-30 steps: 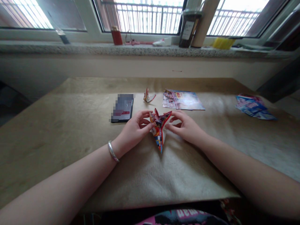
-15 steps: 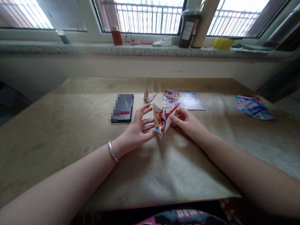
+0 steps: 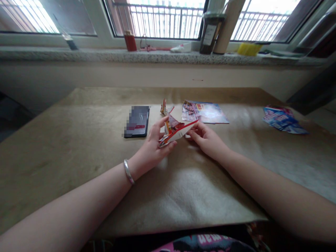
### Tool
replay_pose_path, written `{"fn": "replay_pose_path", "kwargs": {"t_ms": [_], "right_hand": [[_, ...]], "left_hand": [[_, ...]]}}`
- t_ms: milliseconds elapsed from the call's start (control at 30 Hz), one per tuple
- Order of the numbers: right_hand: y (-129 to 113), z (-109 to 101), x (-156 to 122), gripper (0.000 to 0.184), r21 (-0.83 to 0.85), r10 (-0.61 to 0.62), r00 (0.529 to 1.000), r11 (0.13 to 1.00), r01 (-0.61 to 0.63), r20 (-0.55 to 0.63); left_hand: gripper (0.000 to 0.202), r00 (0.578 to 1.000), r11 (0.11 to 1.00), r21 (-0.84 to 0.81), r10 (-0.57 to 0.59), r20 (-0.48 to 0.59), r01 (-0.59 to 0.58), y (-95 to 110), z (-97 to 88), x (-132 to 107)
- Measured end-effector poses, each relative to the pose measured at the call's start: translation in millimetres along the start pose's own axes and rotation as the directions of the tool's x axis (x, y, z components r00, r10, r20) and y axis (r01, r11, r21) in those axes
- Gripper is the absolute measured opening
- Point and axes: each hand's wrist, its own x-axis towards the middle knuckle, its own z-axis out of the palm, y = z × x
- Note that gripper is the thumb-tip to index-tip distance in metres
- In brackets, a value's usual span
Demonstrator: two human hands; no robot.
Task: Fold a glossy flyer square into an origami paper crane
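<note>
Fingers [image 3: 169,147] have turned the folded paper [image 3: 179,133] sideways, its tip leftward.

Gloss, sheen and speckle

From here, the folded paper piece [image 3: 179,132] looks thin and glossy, like the leaflets [image 3: 213,112]. The bracelet [image 3: 128,171] is shiny metal, the worktop [image 3: 70,150] smooth with a soft sheen, the sill [image 3: 105,57] speckled like stone.

The folded paper [image 3: 180,133] has swung its point from the near side round into the left hand [image 3: 151,144].
</note>
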Motion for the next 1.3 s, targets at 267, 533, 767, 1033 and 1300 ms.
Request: {"fn": "replay_pose_path", "kwargs": {"t_ms": [267, 533, 767, 1033, 1300], "right_hand": [[0.3, -2.1, 0.1, 0.023, 0.088, 0.067, 0.998, 0.994, -0.067, 0.000], [1.3, 0.1, 0.5, 0.023, 0.243, 0.201, 0.979, 0.953, -0.184, -0.047], [-7.7, 4.1, -3.6, 0.031, 0.281, 0.251, 0.967, 0.932, -0.230, -0.038], [-9.5, 1.7, -3.1, 0.030, 0.396, 0.303, 0.948, 0.885, -0.243, -0.095], [-6.6, 3.6, -3.5, 0.034, 0.414, 0.268, 0.955, 0.889, -0.193, -0.130]], "left_hand": [[0.038, 0.992, 0.998, 0.019, -0.059, -0.112, 0.062, 6.1, 1.7, 1.6], [0.034, 0.987, 0.999, -0.041, -0.007, -0.159, 0.001, 3.9, 3.9, 6.6], [0.035, 0.983, 0.996, -0.087, -0.017, -0.184, 0.001, 3.5, 3.9, 6.7], [0.040, 0.989, 0.968, -0.230, -0.119, -0.083, 0.097, 3.6, 2.2, 5.4], [0.038, 0.979, 0.927, -0.354, -0.173, -0.109, 0.124, -0.3, 0.6, 9.5]]}}
